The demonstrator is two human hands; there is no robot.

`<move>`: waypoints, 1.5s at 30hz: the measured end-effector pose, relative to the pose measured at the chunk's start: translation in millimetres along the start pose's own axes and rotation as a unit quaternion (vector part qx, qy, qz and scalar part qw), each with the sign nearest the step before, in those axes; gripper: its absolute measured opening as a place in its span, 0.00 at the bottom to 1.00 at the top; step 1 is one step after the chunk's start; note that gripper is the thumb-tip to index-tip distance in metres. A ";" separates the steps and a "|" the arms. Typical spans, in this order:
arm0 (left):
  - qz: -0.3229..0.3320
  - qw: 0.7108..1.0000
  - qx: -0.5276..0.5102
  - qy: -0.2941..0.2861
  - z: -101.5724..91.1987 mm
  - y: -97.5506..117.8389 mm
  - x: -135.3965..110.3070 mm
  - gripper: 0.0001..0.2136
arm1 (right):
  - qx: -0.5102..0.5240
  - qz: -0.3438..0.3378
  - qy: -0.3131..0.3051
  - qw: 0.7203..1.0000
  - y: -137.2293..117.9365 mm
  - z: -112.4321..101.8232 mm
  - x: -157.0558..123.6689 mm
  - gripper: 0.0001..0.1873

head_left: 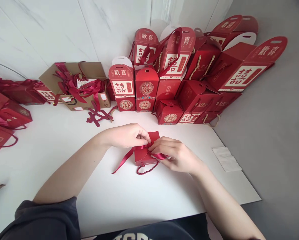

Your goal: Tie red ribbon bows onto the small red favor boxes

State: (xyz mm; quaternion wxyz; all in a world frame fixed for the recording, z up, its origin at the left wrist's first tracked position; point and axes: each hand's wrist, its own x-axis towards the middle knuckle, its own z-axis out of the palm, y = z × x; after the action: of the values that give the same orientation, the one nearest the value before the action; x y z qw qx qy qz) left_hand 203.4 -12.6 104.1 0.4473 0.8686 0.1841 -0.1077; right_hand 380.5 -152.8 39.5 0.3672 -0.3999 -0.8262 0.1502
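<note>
In front of me on the white table lies a small red gift box (141, 157) with a twisted dark-red cord handle (147, 172) hanging off its near side. A shiny crimson ribbon (124, 162) crosses the top of the box, one tail trailing to the left onto the table. My left hand (129, 136) pinches the ribbon over the box's middle. From the right, my right hand (175, 153) has its fingers closed on the same ribbon, with a loop of it showing beneath them. Fingers hide the ribbon's crossing point.
Stacked red gift boxes (170, 90) stand along the wall at the back. A cardboard box (85, 105) full of ribbons is at back left, with cut ribbon pieces (100, 116) before it. More red boxes (16, 115) sit far left. White tissue (226, 159) lies by the right wall.
</note>
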 end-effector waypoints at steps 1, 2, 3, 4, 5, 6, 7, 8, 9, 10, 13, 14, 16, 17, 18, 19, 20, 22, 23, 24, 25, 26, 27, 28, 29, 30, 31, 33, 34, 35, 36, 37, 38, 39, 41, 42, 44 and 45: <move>0.000 1.000 0.006 0.002 1.0 0.7 -0.1 0.10 | -0.001 -0.001 0.001 1.000 0.3 0.6 -0.3 0.08; 0.002 1.000 0.012 0.007 2.0 1.1 0.2 0.10 | 0.000 -0.002 0.003 1.000 0.4 1.0 -0.7 0.08; 0.003 1.000 0.017 0.016 3.1 1.2 0.8 0.10 | 0.002 -0.002 0.006 1.000 0.4 1.1 -1.0 0.07; 0.004 0.999 0.021 0.028 4.5 1.3 1.4 0.09 | 0.008 -0.001 0.009 1.000 0.3 1.0 -1.3 0.06; 0.005 0.999 0.025 0.039 5.9 1.5 1.9 0.08 | 0.018 -0.001 0.009 1.000 0.2 0.5 -1.4 0.05; 0.005 0.998 0.030 0.047 7.6 2.1 2.2 0.07 | 0.032 -0.001 0.010 0.999 0.2 -0.1 -1.3 0.05; 0.004 0.998 0.037 0.054 9.4 3.0 2.2 0.07 | 0.050 0.001 0.013 0.999 0.4 -0.8 -0.8 0.07; 0.002 0.997 0.050 0.060 11.3 4.4 1.7 0.06 | 0.067 0.008 0.021 0.997 0.9 -1.4 0.1 0.08; 0.002 0.995 0.068 0.069 13.5 6.2 0.8 0.06 | 0.081 0.023 0.038 0.996 1.9 -1.8 1.5 0.09; 0.005 0.992 0.092 0.084 16.0 8.2 -0.3 0.06 | 0.090 0.049 0.063 0.993 3.4 -1.9 3.2 0.09; 0.027 0.971 0.180 0.158 25.5 12.9 -3.2 0.04 | 0.086 0.144 0.124 0.978 9.4 -0.2 9.2 0.11; 0.036 0.960 0.206 0.187 29.3 13.1 -3.5 0.05 | 0.078 0.160 0.130 0.975 11.4 0.7 10.9 0.11; 0.051 0.937 0.245 0.242 37.3 9.9 -2.7 0.05 | 0.059 0.162 0.124 0.977 14.3 2.2 12.9 0.10; 0.064 0.925 0.260 0.269 41.2 6.6 -1.7 0.06 | 0.047 0.157 0.120 0.979 15.2 2.7 13.1 0.10; 0.082 0.913 0.273 0.292 44.8 2.3 -0.5 0.07 | 0.036 0.154 0.120 0.980 15.7 3.1 12.9 0.09; 0.108 0.900 0.283 0.314 48.0 -2.5 0.8 0.07 | 0.028 0.155 0.121 0.980 16.0 3.3 12.3 0.09; 0.136 0.888 0.289 0.331 50.6 -7.5 1.9 0.08 | 0.026 0.158 0.121 0.980 16.3 3.3 11.5 0.08; 0.185 0.870 0.283 0.358 54.2 -16.3 3.2 0.07 | 0.034 0.163 0.119 0.979 16.9 2.6 9.6 0.08; 0.202 0.865 0.276 0.366 55.4 -19.6 3.3 0.07 | 0.040 0.162 0.113 0.979 17.3 2.0 8.8 0.07; 0.213 0.862 0.268 0.374 56.3 -22.0 3.2 0.06 | 0.046 0.159 0.106 0.981 17.7 1.1 8.1 0.07; 0.220 0.859 0.263 0.380 57.1 -23.5 2.9 0.06 | 0.050 0.154 0.096 0.982 18.0 0.1 7.5 0.07; 0.225 0.857 0.261 0.383 57.7 -24.3 2.6 0.06 | 0.051 0.148 0.086 0.984 18.2 -0.9 7.1 0.08; 0.229 0.855 0.260 0.385 58.4 -24.7 2.3 0.06 | 0.050 0.142 0.079 0.985 18.1 -1.7 6.8 0.08; 0.234 0.854 0.260 0.385 59.0 -24.7 2.1 0.06 | 0.046 0.136 0.073 0.987 17.7 -2.2 6.6 0.08; 0.239 0.853 0.260 0.384 59.5 -24.6 2.0 0.06 | 0.038 0.129 0.072 0.988 17.1 -2.3 6.4 0.08; 0.244 0.852 0.260 0.383 59.9 -24.5 1.9 0.06 | 0.024 0.121 0.073 0.990 16.2 -1.9 6.2 0.07; 0.247 0.852 0.260 0.381 60.3 -24.4 2.0 0.06 | 0.002 0.112 0.078 0.991 15.2 -1.2 5.9 0.07; 0.251 0.850 0.264 0.379 60.6 -24.4 1.9 0.06 | -0.062 0.092 0.099 0.989 13.0 0.7 4.9 0.07; 0.252 0.849 0.269 0.380 60.6 -24.6 1.8 0.07 | -0.098 0.085 0.114 0.985 12.1 1.4 4.3 0.07; 0.253 0.845 0.276 0.381 60.6 -24.9 1.5 0.07 | -0.128 0.082 0.131 0.980 11.3 1.9 3.7 0.07; 0.255 0.841 0.284 0.384 60.4 -25.2 1.1 0.06 | -0.145 0.085 0.144 0.975 10.6 2.0 3.1 0.07; 0.257 0.835 0.294 0.388 60.1 -25.5 0.7 0.06 | -0.150 0.091 0.150 0.973 10.1 1.8 2.7 0.07; 0.260 0.828 0.306 0.392 59.8 -25.7 0.2 0.06 | -0.143 0.097 0.148 0.974 9.7 1.4 2.4 0.06; 0.266 0.820 0.319 0.393 59.3 -25.8 -0.3 0.05 | -0.128 0.101 0.137 0.977 9.4 0.8 2.3 0.06; 0.285 0.801 0.348 0.394 58.1 -25.2 -1.0 0.04 | -0.098 0.101 0.109 0.984 8.7 -0.2 2.5 0.06; 0.296 0.792 0.359 0.396 57.5 -24.6 -1.2 0.04 | -0.090 0.098 0.099 0.986 8.3 -0.5 2.6 0.05; 0.312 0.778 0.370 0.400 56.6 -23.0 -1.2 0.04 | -0.086 0.095 0.090 0.988 7.1 -0.6 2.8 0.05; 0.317 0.775 0.369 0.404 56.4 -22.2 -0.9 0.04 | -0.090 0.094 0.093 0.987 6.3 -0.6 2.8 0.04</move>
State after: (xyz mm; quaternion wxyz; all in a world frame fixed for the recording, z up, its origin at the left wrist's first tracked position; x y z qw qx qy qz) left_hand 192.2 -47.1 55.6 -0.0139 0.9399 0.0085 0.3410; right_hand 383.3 -146.7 37.9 0.3894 -0.5193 -0.7574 0.0712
